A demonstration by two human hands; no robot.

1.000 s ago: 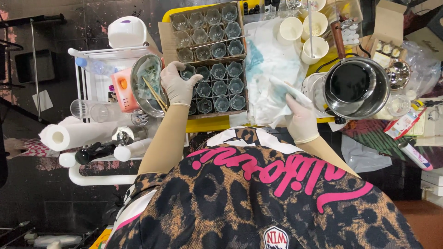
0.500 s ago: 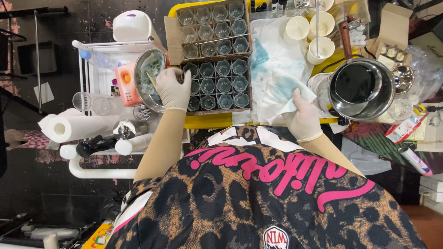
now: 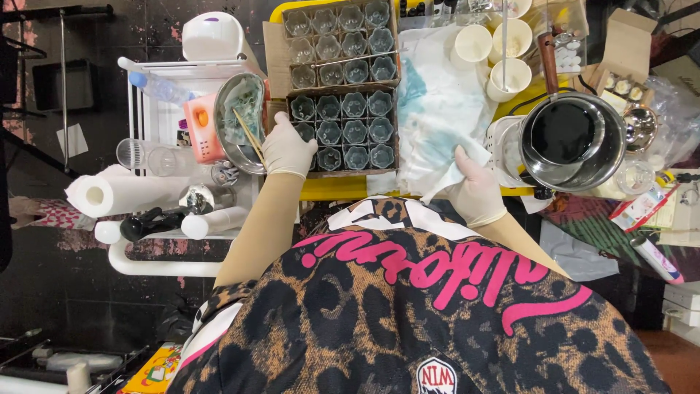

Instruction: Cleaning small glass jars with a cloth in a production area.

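My gloved left hand [image 3: 286,148] grips the rim of a round metal bowl [image 3: 239,117] at the left edge of the yellow table [image 3: 343,188]; a thin wooden stick [image 3: 250,136] lies across the bowl. My gloved right hand [image 3: 474,184] pinches the near corner of a white sheet stained blue-green [image 3: 437,95] spread on the table. Between the hands sits a cardboard tray of several small empty glass jars [image 3: 343,131], with a second tray of jars [image 3: 339,40] behind it.
A black-lined metal pot with a wooden handle [image 3: 569,138] stands to the right, paper cups [image 3: 503,47] behind it. A white cart [image 3: 175,146] on the left holds a paper towel roll [image 3: 117,193], an orange bottle [image 3: 200,128] and plastic cups.
My right hand has drawn back from the middle of the stained sheet to its near corner. My left hand stays at the metal bowl.
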